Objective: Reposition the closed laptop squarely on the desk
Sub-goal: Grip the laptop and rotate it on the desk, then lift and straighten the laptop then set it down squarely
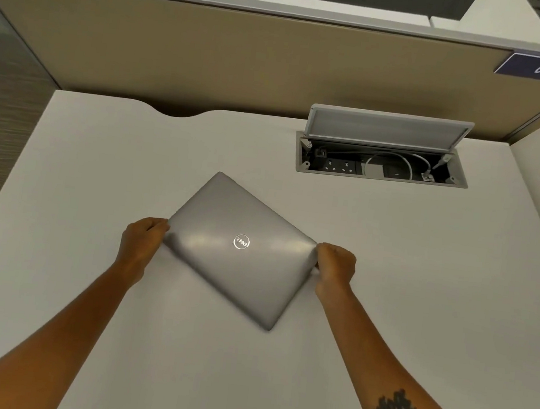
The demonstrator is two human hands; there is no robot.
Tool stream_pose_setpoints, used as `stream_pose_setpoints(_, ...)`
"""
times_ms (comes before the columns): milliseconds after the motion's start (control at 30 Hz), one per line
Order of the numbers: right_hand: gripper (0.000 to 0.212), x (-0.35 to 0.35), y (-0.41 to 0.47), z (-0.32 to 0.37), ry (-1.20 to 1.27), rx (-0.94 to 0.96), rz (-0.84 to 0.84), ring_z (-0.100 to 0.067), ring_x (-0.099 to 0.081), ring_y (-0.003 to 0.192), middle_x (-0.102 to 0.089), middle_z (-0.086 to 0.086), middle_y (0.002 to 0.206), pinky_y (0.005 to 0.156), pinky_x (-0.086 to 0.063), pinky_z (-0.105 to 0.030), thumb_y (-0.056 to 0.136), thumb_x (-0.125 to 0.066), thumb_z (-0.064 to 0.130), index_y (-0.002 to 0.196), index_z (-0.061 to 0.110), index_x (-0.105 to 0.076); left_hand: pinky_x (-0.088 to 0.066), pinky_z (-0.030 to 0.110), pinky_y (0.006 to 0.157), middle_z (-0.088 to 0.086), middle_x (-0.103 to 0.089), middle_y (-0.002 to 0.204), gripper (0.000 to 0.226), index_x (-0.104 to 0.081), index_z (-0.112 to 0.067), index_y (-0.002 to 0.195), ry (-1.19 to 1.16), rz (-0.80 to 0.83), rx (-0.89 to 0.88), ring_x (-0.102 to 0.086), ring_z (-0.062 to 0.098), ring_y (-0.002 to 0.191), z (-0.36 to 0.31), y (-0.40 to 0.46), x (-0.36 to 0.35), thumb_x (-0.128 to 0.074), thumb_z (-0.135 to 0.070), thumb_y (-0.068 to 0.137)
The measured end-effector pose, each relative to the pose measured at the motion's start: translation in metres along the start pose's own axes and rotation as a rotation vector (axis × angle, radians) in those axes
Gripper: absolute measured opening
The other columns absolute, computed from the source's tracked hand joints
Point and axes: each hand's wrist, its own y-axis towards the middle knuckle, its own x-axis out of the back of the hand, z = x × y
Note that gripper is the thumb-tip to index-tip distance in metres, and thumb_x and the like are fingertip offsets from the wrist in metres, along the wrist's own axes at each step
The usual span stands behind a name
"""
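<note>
A closed silver laptop (240, 248) with a round logo on its lid lies on the white desk (96, 184), turned at a clear angle to the desk's edges, one corner toward me. My left hand (143, 243) grips its left corner, fingers curled under the edge. My right hand (335, 269) grips the opposite right corner the same way. The laptop's near edge looks slightly blurred.
An open cable box (381, 165) with its grey flap (388, 128) raised is set into the desk at the back right, holding sockets and a white cable. A beige partition (244, 60) runs behind the desk. A cable notch (178, 111) cuts the back edge.
</note>
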Motion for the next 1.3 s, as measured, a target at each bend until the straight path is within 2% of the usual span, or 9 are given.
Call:
stream_pose_setpoints(100,0.032,0.0,0.011,0.012,-0.046,-0.002,0.004,-0.02,-0.026,0.06,-0.034,-0.003,0.062,0.055,-0.022,-0.031,0.074,-0.05,-0.008,0.062,0.017,-0.034,-0.052,0.048,0.105,0.008,-0.073,0.12,0.026,-0.077,-0.013,0.117,-0.019,-0.005,0.03,-0.066,0.034,0.115,0.009,-0.011,0.001,-0.065,-0.022,0.095)
stream_pose_setpoints(267,0.012,-0.003,0.023,0.026,-0.097,0.042,-0.005,-0.024,-0.043,0.065,-0.049,-0.01,0.068,0.057,-0.033,-0.03,0.074,-0.054,-0.003,0.07,0.008,-0.051,-0.052,0.045,0.1,0.005,-0.071,0.113,0.016,-0.073,-0.017,0.109,-0.022,-0.001,0.039,-0.065,0.032,0.111,0.021,-0.034,-0.002,-0.063,-0.023,0.098)
stream_pose_setpoints(533,0.027,-0.008,0.039,0.039,-0.159,0.072,0.021,-0.018,-0.037,0.058,-0.042,-0.004,0.065,0.056,-0.032,-0.027,0.085,-0.057,-0.003,0.066,0.01,-0.043,-0.049,0.039,0.09,0.004,-0.07,0.109,0.023,-0.07,-0.012,0.115,0.072,0.015,0.051,-0.064,0.026,0.104,0.037,-0.064,-0.005,-0.059,-0.026,0.101)
stream_pose_setpoints(667,0.017,-0.006,0.037,0.032,-0.161,0.111,0.049,-0.023,-0.038,0.07,-0.042,-0.01,0.075,0.065,-0.033,-0.036,0.086,-0.057,-0.001,0.076,0.01,-0.049,-0.046,0.036,0.088,0.004,-0.068,0.11,0.02,-0.068,-0.015,0.116,0.133,0.028,0.019,-0.062,0.024,0.103,0.029,-0.067,-0.007,-0.059,-0.024,0.101)
stream_pose_setpoints(800,0.025,-0.001,0.027,0.011,-0.163,0.208,0.054,-0.024,-0.027,0.078,-0.031,-0.008,0.078,0.068,-0.023,-0.04,0.083,-0.057,0.006,0.072,0.017,-0.037,-0.044,0.035,0.088,-0.009,-0.065,0.098,0.021,-0.066,-0.018,0.12,0.162,0.066,-0.01,-0.061,0.021,0.101,0.011,-0.064,-0.014,-0.06,-0.02,0.101)
stream_pose_setpoints(867,0.023,0.005,0.018,-0.001,-0.168,0.208,0.054,-0.023,-0.027,0.076,-0.032,-0.007,0.077,0.066,-0.022,-0.037,0.082,-0.057,0.008,0.072,0.017,-0.039,-0.044,0.035,0.088,-0.005,-0.066,0.102,0.027,-0.068,-0.015,0.125,0.162,0.079,-0.018,-0.06,0.02,0.098,0.003,-0.061,-0.019,-0.06,-0.02,0.1)
stream_pose_setpoints(1000,0.018,0.017,0.002,-0.028,-0.139,0.158,0.071,-0.019,-0.038,0.068,-0.046,-0.002,0.072,0.062,-0.031,-0.033,0.086,-0.058,0.01,0.072,0.014,-0.048,-0.045,0.038,0.091,0.004,-0.067,0.119,0.037,-0.067,-0.009,0.134,0.178,0.105,-0.02,-0.06,0.026,0.108,-0.009,-0.049,-0.025,-0.06,-0.021,0.1)
stream_pose_setpoints(1167,0.009,0.025,-0.007,-0.05,-0.097,0.093,0.08,-0.021,-0.057,0.078,-0.069,-0.009,0.089,0.069,-0.045,-0.033,0.09,-0.062,0.014,0.089,0.007,-0.067,-0.047,0.04,0.099,0.006,-0.067,0.127,0.04,-0.066,-0.01,0.137,0.146,0.128,-0.011,-0.06,0.028,0.115,-0.019,-0.036,-0.029,-0.06,-0.022,0.1)
stream_pose_setpoints(1300,0.013,0.025,-0.004,-0.054,-0.074,0.08,0.083,-0.021,-0.056,0.077,-0.067,-0.007,0.087,0.068,-0.043,-0.031,0.091,-0.063,0.016,0.09,0.004,-0.068,-0.046,0.041,0.102,0.002,-0.063,0.124,0.036,-0.066,-0.013,0.135,0.091,0.13,0.004,-0.057,0.027,0.115,-0.023,-0.035,-0.032,-0.06,-0.022,0.101)
